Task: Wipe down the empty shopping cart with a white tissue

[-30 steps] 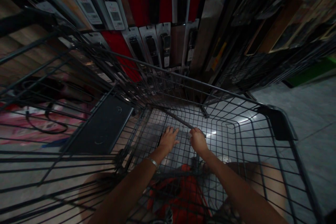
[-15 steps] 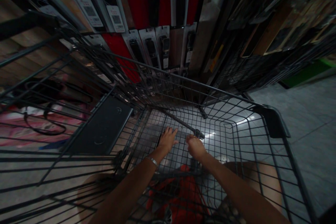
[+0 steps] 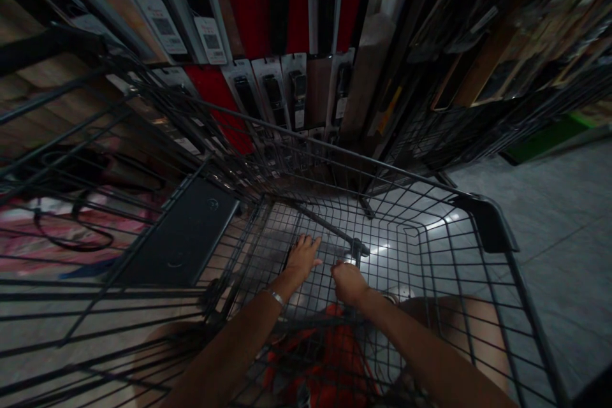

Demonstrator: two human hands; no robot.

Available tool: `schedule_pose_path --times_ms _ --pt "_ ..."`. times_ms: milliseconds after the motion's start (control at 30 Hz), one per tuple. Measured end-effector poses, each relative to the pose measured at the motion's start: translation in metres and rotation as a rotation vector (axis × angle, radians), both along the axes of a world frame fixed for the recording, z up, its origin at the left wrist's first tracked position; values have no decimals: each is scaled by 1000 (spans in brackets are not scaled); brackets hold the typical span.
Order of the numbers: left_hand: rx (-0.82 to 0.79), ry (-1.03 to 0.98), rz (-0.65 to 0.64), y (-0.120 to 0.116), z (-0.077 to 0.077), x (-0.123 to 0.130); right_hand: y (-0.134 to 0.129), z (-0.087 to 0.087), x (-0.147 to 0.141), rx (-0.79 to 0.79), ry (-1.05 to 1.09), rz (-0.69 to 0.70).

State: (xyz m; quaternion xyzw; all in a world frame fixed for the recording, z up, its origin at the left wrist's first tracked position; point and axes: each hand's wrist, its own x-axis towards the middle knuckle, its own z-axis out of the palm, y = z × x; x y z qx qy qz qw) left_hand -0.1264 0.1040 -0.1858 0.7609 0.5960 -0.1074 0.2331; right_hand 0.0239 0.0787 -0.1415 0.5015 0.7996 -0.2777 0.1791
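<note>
Both of my hands are inside a dark wire shopping cart [image 3: 530, 293]. My left hand [image 3: 302, 256] lies near the wire floor of the basket with its fingers stretched out, and a bracelet [image 3: 274, 296] circles that wrist. A little to the right, my right hand [image 3: 348, 282] is closed, its fingers curled. Whether it grips anything is hidden from this angle. Just beyond it, a dark bar with a knob-like end [image 3: 359, 247] runs under the basket floor. Below my forearms an orange-red item [image 3: 335, 357] shows through the wires.
A dark flat panel [image 3: 184, 229] is fixed at the cart's left. Ahead stands a rack of packaged watches or straps [image 3: 272, 92] with red panels. Pink fabric [image 3: 119, 207] with a black strap is at the left. A green box [image 3: 549, 137] sits on the grey tiled floor [image 3: 559, 229].
My right hand has drawn slightly back towards me and to the left, away from the bar's knob end. The left hand stays nearly still, and the view has shifted a little.
</note>
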Motion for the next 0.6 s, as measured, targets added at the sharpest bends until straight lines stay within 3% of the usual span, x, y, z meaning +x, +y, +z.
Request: schedule_pose_path --times_ms 100,200,367,500,600 --pt "-3 5 6 0 -1 0 20 4 0 -3 41 -117" --pt "-10 1 11 1 0 0 44 6 4 125 95 -275" --pt "-8 -1 9 0 0 0 67 0 14 298 88 -428" --pt "0 4 -4 0 0 -1 70 -11 16 329 61 -496" --pt "-18 -3 -4 1 2 0 67 -17 13 292 58 -463"
